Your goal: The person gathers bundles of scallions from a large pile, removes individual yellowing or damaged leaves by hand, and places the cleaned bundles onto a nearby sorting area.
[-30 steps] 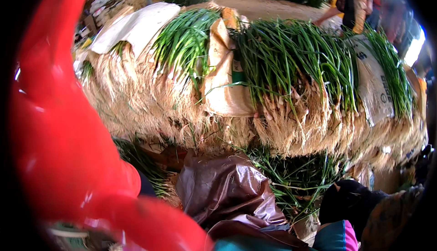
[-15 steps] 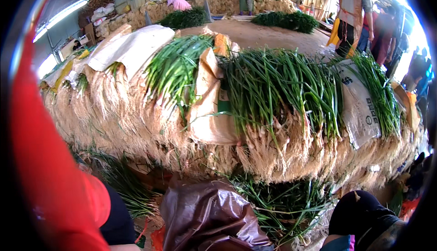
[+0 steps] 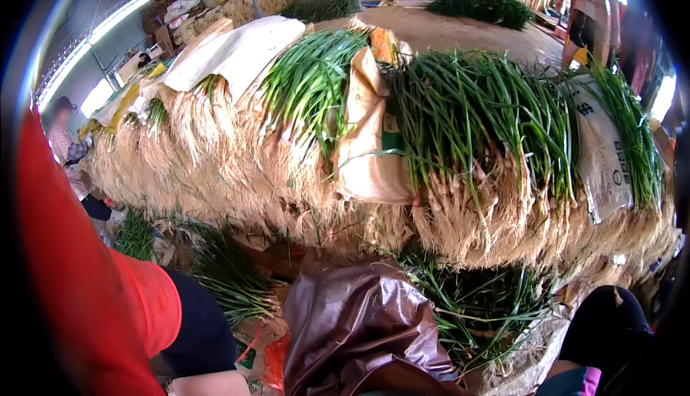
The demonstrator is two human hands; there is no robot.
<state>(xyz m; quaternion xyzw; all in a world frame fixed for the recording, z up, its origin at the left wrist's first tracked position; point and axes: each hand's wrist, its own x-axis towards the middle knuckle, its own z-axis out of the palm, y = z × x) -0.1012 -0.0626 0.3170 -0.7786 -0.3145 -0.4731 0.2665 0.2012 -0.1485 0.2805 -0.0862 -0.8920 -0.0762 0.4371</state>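
Note:
Neither of my hands shows. A red sleeve (image 3: 68,281) fills the left rim, its hand out of sight. Bare skin (image 3: 208,384) lies at the lower edge below a dark rounded shape, perhaps my knee; I cannot tell which limb it belongs to. At lower right a teal and purple cuff (image 3: 575,383) sits below another dark rounded shape (image 3: 604,328). Between them bulges a brown plastic sheet (image 3: 363,317). Ahead stretches a long heap of young garlic plants (image 3: 474,116), green leaves on top and pale roots hanging toward me.
A white sack (image 3: 233,54), a tan sack (image 3: 374,177) and a printed sack (image 3: 602,152) lie over the heap. Loose green stalks (image 3: 233,277) lie on the ground at left. People stand at back right (image 3: 586,15) and far left (image 3: 63,134).
The view has shifted left and downward, so the heap and brown sheet sit further right. A person at the far left has come into view. Neither hand has appeared.

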